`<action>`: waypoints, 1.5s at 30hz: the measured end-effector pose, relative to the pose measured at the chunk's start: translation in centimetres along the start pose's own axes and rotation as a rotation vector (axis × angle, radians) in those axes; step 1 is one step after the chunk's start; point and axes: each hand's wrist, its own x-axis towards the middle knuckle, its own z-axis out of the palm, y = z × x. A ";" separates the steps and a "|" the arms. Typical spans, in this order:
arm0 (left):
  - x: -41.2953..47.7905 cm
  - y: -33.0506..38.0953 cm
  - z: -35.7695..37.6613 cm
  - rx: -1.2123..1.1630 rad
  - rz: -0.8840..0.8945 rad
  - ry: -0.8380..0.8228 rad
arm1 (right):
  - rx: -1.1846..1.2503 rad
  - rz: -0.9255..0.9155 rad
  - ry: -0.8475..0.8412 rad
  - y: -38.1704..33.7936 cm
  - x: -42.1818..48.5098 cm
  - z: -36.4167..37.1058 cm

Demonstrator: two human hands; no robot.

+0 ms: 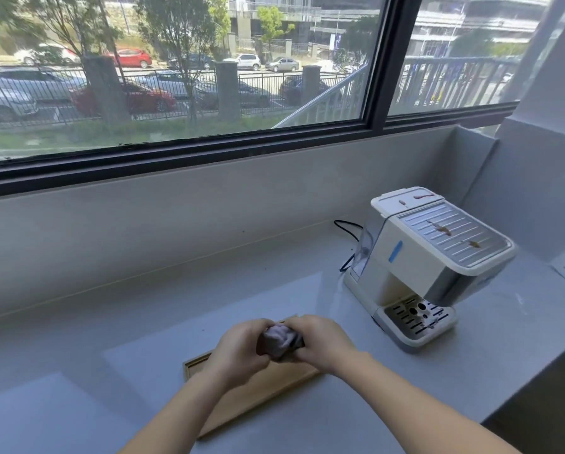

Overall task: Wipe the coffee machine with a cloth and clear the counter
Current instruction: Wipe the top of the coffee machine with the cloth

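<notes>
— Your left hand (238, 350) and your right hand (320, 342): what are they doing?

— Both are clenched around one bunched cloth (279, 339), greyish purple, which sits squeezed between them. The left grips it from the left side, the right from the right, and your knuckles nearly meet over the top of it.

— And under your hands?

— A shallow wooden tray (268, 391) lies slantwise on the pale grey table (127, 339). Your hands hold the cloth above its middle; whether the cloth touches the tray you cannot tell from here.

— Where is the coffee machine?

— Further back and to your right, well apart from the tray. The coffee machine (428, 267) is white, standing on the table, its drip grate facing you at the bottom. Brown smears (443, 230) mark the ribbed metal top, and there are more on the white lid behind it. A blue strip (396, 251) sits on its left side.

— Anything behind it?

— A black cord (346, 226) runs from the machine's back along the table. Beyond that, the grey wall rises to a wide window (189, 77) with a dark frame, showing parked cars and trees.
</notes>
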 end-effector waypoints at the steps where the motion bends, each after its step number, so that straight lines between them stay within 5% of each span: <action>1: 0.3 0.4 -0.1 -0.001 0.023 0.007 | 0.007 0.016 0.019 0.2 -0.5 -0.6; 23: 5.9 16.8 -4.4 -0.083 0.514 0.224 | 0.010 0.160 0.516 2.7 -9.6 -16.1; 33: 10.7 27.8 -1.6 -0.109 0.641 0.358 | -0.029 0.193 0.725 9.6 -13.4 -23.9; 45: 17.8 34.9 7.3 -0.070 0.516 0.415 | -0.023 0.103 0.552 24.9 -11.6 -28.5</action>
